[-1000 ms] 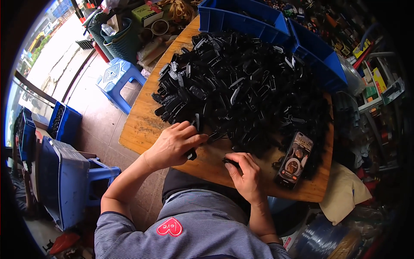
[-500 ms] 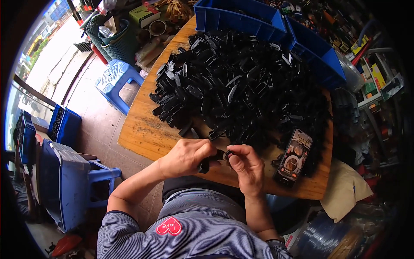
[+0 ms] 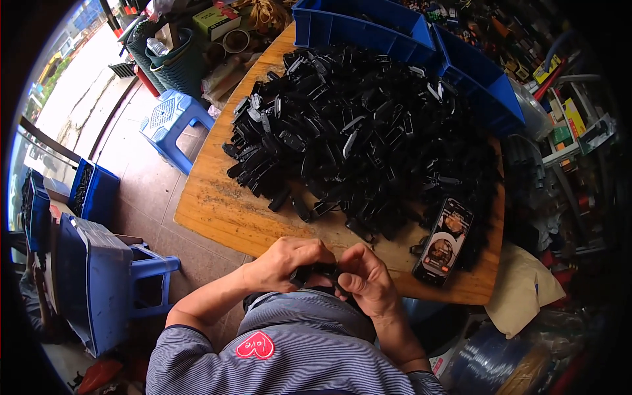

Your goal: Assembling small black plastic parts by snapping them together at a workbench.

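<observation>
Close to my body, at the table's front edge, both hands meet around a small black plastic part (image 3: 313,270). My left hand (image 3: 289,262) is closed on it, fingers curled over the top. From the other side my right hand (image 3: 370,282) pinches its right end with thumb and fingers, and much of the part is hidden by them. Beyond the hands, a big heap of similar black plastic parts (image 3: 355,131) covers most of the wooden table (image 3: 214,201); a few pale grey pieces show among them.
A phone with a lit screen (image 3: 444,242) leans at the table's right. Two blue bins (image 3: 368,33) stand behind the heap. Blue stools (image 3: 172,128) and a large blue crate (image 3: 99,283) are on the left. A beige bag (image 3: 525,289) lies at the right edge.
Both hands have come down toward my body with the black plastic part, away from the heap. My right hand has moved in closer against my left.
</observation>
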### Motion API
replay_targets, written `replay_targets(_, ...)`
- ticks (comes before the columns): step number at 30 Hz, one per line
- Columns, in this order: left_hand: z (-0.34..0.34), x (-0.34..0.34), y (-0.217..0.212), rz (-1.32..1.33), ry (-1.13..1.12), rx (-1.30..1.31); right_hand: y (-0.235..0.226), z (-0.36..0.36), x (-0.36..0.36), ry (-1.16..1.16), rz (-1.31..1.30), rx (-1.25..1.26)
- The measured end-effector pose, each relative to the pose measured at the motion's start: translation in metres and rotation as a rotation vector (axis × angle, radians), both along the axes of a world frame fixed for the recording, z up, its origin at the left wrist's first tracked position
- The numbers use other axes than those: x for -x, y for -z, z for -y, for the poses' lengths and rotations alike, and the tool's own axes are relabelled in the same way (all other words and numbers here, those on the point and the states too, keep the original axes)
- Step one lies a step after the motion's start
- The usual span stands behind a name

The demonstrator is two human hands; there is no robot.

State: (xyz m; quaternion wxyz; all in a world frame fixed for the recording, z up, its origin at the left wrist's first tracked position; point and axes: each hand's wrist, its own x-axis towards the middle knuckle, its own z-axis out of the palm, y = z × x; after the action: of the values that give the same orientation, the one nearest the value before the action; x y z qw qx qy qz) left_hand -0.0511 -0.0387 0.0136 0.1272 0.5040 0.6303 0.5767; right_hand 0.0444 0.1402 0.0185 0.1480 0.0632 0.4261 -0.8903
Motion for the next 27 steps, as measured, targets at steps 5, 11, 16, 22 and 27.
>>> replay_targets(5,0.009,-0.019,0.001,0.267,-0.014,0.074,-0.006,0.012,-0.013,0.048,-0.035,-0.138)
replay_targets(11,0.006,-0.027,-0.005,0.633,-0.101,0.122,0.001,0.008,-0.010,0.044,-0.418,-0.489)
replay_targets(16,0.004,-0.031,0.002,0.820,-0.078,0.130,0.003,0.011,-0.006,0.064,-0.434,-0.534)
replay_targets(22,0.001,-0.028,-0.003,0.597,0.030,0.151,0.011,0.017,-0.007,0.287,-0.539,-0.763)
replay_targets(27,0.009,-0.022,-0.006,0.314,-0.080,0.309,-0.007,0.008,0.008,0.293,-0.674,-1.104)
